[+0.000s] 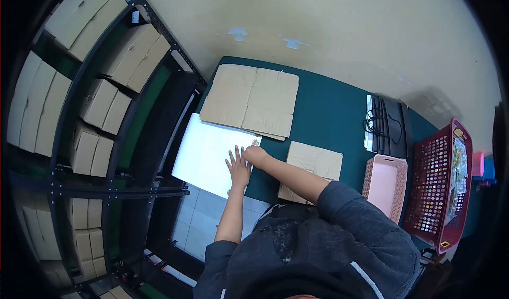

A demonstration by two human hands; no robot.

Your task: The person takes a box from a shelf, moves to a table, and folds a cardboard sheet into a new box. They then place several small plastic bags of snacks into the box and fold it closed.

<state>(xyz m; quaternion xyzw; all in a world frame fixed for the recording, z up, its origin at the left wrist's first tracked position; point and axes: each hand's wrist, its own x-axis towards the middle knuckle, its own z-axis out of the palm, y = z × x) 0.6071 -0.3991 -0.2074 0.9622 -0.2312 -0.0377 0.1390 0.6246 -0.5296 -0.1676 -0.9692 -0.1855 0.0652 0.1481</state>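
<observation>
A large white sheet (204,148) lies over the left side of the green-covered table, its near edge reaching past the table's edge. My left hand (239,172) rests flat on the sheet with fingers spread. Beside it, my right hand (255,155) is closed near the sheet's right edge, fingers curled; what is in them, if anything, is hidden. Just beyond the right knuckles is a small brownish patch (255,142) on the sheet's corner, too small to name. Flattened cardboard (252,94) lies behind the sheet, overlapping its far edge.
Smaller cardboard pieces (315,161) lie right of my hands, under my right forearm. Farther right are black bags with cord handles (389,126), a pink basket (386,182) and a maroon basket (432,182) holding clear packets. A black metal shelf (63,134) with cardboard boxes stands left.
</observation>
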